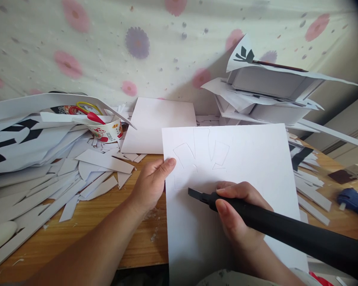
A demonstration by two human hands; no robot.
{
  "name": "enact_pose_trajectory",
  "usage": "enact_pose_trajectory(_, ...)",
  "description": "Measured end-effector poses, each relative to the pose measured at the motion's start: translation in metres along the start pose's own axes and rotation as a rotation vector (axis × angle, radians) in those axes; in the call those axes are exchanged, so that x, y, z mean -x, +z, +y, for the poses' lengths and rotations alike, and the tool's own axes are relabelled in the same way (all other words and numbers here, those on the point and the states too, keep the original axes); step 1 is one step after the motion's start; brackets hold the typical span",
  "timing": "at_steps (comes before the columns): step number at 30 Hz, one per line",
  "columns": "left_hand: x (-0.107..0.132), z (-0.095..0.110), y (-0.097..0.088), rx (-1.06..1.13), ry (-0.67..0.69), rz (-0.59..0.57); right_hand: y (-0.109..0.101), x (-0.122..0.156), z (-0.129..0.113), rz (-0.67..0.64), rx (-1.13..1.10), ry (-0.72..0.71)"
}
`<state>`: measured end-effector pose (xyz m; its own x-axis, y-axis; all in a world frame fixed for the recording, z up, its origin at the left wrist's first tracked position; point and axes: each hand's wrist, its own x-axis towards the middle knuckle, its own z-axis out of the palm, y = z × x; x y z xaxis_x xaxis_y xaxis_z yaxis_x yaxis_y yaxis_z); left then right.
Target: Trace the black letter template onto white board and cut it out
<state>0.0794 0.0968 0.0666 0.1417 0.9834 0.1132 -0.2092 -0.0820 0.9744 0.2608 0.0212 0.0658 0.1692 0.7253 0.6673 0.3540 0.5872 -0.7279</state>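
Note:
A large white sheet lies tilted in front of me, overhanging the wooden table's front edge, with faint cut outlines near its upper left. My left hand grips the sheet's left edge, thumb on top. My right hand is closed around a long black cutting tool. The tool's tip rests on the sheet just below the outlines.
White paper strips and offcuts litter the wooden table at left, beside black-and-white printed sheets and a paper cup. Another white sheet lies behind. Stacked paper and boxes stand at back right; a blue tool lies at right.

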Motion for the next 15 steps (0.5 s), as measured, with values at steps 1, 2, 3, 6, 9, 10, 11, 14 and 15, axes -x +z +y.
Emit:
enact_pose_trajectory(1,0.000,0.000,0.000,-0.002,0.000,-0.003,-0.001,0.000,0.000,0.002,0.000,0.003)
enact_pose_trajectory(2,0.000,0.000,0.000,-0.004,-0.002,-0.001,-0.002,0.000,0.000,-0.001,-0.005,0.009)
enact_pose_trajectory(3,0.000,0.000,0.000,-0.004,-0.005,0.004,-0.002,0.000,0.000,-0.003,-0.013,0.018)
enact_pose_trajectory(6,0.000,0.000,0.000,-0.007,-0.009,0.022,-0.003,0.000,0.000,-0.006,-0.052,0.042)
enact_pose_trajectory(9,0.000,-0.001,-0.001,-0.015,-0.010,0.029,-0.002,0.000,0.001,0.002,-0.074,0.052)
enact_pose_trajectory(10,0.000,-0.002,-0.001,-0.016,-0.014,0.031,-0.002,0.000,0.002,-0.002,-0.080,0.057)
enact_pose_trajectory(11,0.000,-0.002,-0.001,-0.014,-0.019,0.034,-0.002,0.001,0.003,-0.005,-0.092,0.062)
enact_pose_trajectory(14,0.000,-0.001,-0.001,-0.007,-0.027,0.028,-0.001,0.002,0.009,0.009,-0.164,0.065)
enact_pose_trajectory(15,0.000,-0.001,-0.001,-0.006,-0.027,0.024,0.000,0.003,0.011,0.020,-0.187,0.065)
